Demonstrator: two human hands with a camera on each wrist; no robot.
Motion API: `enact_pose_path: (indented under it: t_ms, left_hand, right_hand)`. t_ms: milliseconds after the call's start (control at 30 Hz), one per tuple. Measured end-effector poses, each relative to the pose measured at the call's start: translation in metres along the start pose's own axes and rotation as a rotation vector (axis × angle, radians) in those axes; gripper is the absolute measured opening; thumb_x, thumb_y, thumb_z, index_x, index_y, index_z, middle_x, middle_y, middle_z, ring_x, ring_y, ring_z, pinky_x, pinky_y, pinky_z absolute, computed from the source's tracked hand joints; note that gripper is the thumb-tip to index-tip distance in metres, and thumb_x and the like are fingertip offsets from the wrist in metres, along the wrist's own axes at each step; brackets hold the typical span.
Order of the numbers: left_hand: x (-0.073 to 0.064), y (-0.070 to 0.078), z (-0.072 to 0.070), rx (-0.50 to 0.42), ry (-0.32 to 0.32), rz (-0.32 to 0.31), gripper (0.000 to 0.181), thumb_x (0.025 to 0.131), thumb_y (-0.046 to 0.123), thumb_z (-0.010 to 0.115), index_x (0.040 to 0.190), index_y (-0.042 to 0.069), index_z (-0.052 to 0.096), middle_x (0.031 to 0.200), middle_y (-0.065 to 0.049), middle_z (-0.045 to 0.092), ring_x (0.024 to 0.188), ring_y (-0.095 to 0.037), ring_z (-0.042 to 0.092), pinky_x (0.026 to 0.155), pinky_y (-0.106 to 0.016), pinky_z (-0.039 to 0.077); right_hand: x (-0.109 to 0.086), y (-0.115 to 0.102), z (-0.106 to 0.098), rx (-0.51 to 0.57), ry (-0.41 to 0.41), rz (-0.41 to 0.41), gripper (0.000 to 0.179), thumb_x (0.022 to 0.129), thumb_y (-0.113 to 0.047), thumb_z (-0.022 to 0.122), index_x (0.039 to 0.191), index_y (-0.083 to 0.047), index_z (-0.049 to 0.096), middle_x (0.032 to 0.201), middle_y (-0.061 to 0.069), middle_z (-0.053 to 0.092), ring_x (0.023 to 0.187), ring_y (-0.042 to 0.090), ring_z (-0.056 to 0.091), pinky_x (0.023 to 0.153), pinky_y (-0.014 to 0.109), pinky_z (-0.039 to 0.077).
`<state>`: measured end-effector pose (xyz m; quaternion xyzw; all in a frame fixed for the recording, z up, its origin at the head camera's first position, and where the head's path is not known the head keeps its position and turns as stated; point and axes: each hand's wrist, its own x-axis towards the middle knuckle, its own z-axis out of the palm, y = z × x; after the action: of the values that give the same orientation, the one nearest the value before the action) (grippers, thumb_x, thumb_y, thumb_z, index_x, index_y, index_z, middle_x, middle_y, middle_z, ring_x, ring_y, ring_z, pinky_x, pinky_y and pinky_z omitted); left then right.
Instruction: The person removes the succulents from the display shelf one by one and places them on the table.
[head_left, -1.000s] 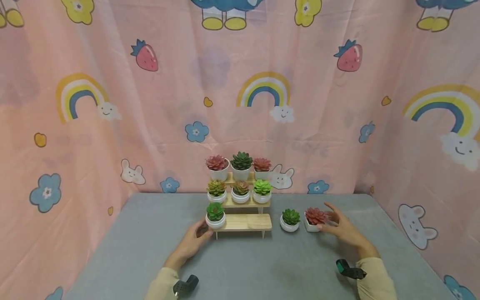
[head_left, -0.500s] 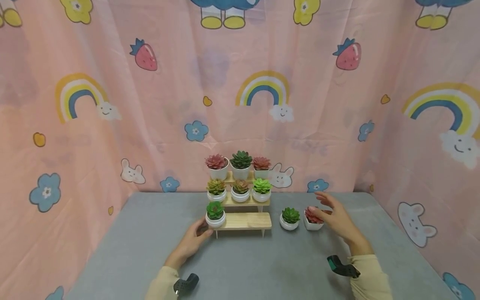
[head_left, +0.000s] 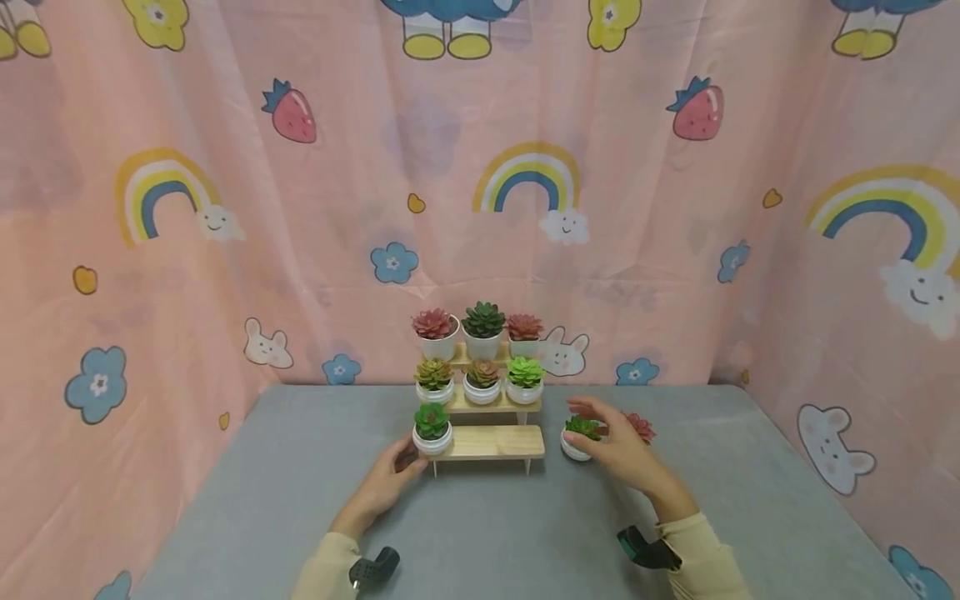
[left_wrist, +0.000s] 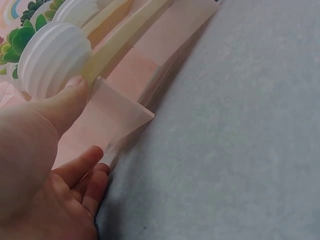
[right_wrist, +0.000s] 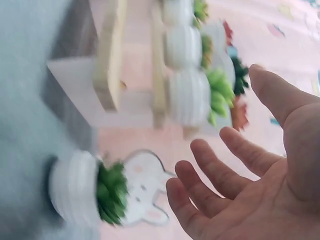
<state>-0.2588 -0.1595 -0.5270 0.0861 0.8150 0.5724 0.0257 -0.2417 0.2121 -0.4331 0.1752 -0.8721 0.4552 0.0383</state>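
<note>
My left hand (head_left: pixel 386 479) is at the left end of a wooden three-tier plant stand (head_left: pixel 498 443). In the left wrist view its thumb lies at the base of a ribbed white pot (left_wrist: pixel 55 57) and the end of the board, while the other fingers rest loosely by the stand's leg. That pot holds a green succulent (head_left: pixel 431 422) on the lowest tier. My right hand (head_left: pixel 626 450) is spread beside a potted green succulent (right_wrist: pixel 75 187) on the table, its fingers apart in the right wrist view. Behind this hand a red succulent (head_left: pixel 641 427) is partly hidden.
Upper tiers carry several potted succulents, among them a dark green one (head_left: pixel 483 320) and a bright green one (head_left: pixel 525 372). The grey table (head_left: pixel 480 533) meets a pink patterned curtain (head_left: pixel 337 208) at the back.
My right hand has moved left from the red succulent to the green one beside it. The red succulent's pot stays on the table. My left hand stays put.
</note>
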Motion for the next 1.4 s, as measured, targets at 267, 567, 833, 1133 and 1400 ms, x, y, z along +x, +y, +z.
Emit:
enact_pose_path:
  t_ms: [267, 567, 833, 1133, 1400]
  left_hand:
    - [-0.002, -0.002, 0.000, 0.014, 0.008, -0.010, 0.061, 0.099, 0.021, 0.065, 0.152, 0.003, 0.043, 0.145, -0.019, 0.056, 0.135, -0.037, 0.052, 0.110, -0.056, 0.043]
    - [-0.003, 0.000, 0.001, 0.019, -0.006, -0.017, 0.061, 0.100, 0.024, 0.064, 0.153, 0.004, 0.042, 0.147, -0.019, 0.055, 0.136, -0.037, 0.051, 0.111, -0.055, 0.042]
    - [0.003, -0.002, 0.002, 0.019, -0.017, -0.004, 0.063, 0.100, 0.023, 0.064, 0.155, 0.005, 0.040, 0.150, -0.018, 0.052, 0.138, -0.036, 0.050, 0.111, -0.054, 0.043]
    - [0.003, 0.000, 0.001, -0.019, 0.011, 0.001, 0.058, 0.099, 0.016, 0.065, 0.152, 0.006, 0.044, 0.145, -0.015, 0.058, 0.135, -0.033, 0.053, 0.111, -0.054, 0.043]
    - [0.003, -0.003, 0.001, -0.008, 0.011, 0.008, 0.059, 0.099, 0.016, 0.065, 0.153, 0.006, 0.043, 0.145, -0.015, 0.058, 0.135, -0.032, 0.053, 0.111, -0.053, 0.043]
  right_hand:
    - [0.003, -0.005, 0.043, 0.001, -0.184, -0.023, 0.057, 0.096, -0.031, 0.070, 0.142, -0.003, 0.052, 0.137, 0.022, 0.061, 0.125, 0.041, 0.057, 0.096, 0.057, 0.048]
    - [0.001, -0.006, 0.059, 0.034, -0.228, -0.041, 0.058, 0.096, -0.034, 0.069, 0.140, 0.001, 0.053, 0.136, 0.022, 0.062, 0.123, 0.041, 0.060, 0.095, 0.059, 0.048]
    - [0.006, -0.012, 0.062, 0.066, -0.193, -0.028, 0.057, 0.097, -0.033, 0.069, 0.142, -0.004, 0.052, 0.139, 0.021, 0.060, 0.124, 0.041, 0.060, 0.099, 0.061, 0.047]
    - [0.025, -0.021, 0.082, 0.160, -0.198, -0.067, 0.052, 0.097, -0.024, 0.068, 0.140, 0.000, 0.053, 0.140, 0.026, 0.057, 0.129, 0.044, 0.054, 0.103, 0.062, 0.046]
    - [0.041, -0.035, 0.107, 0.193, -0.197, -0.085, 0.050, 0.096, -0.019, 0.069, 0.140, 0.000, 0.053, 0.142, 0.026, 0.056, 0.131, 0.046, 0.052, 0.103, 0.062, 0.046]
